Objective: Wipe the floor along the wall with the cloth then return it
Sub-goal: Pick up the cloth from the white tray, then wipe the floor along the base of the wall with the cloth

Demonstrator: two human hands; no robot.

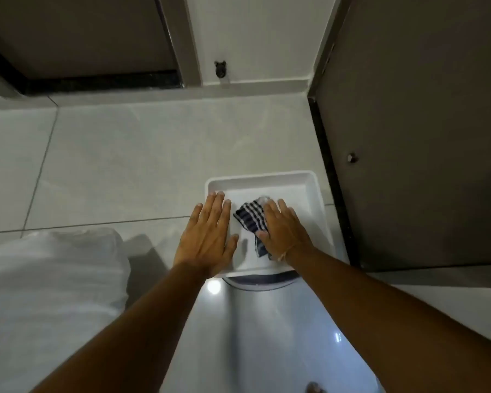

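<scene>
Here the cloth [251, 219] lay inside the white tray [309, 194], and your right hand [284, 231] was the one on it. That hand rested flat, fingers spread and not curled, covering the cloth's right side, so the dark striped part showed just to the left of your fingers, between your two hands. The cloth's long axis ran roughly from the tray's middle back toward you, tilted a little, with its near end tucked beside your right wrist.

Your left hand [207, 236] was also open and flat, palm down over the tray's left rim, just beside the cloth but apart from it; whether it pressed on the rim or hovered could not be told.

The tray sat on the tiled floor [125, 165] close to the dark door [408, 137] on the right, with the wall [255, 38] and its skirting well beyond it. By my reading, whether you were picking up or putting down, the right hand was the nearer one: closing its fingers would gather the cloth, and the wall strip lay ahead and to the left.
</scene>
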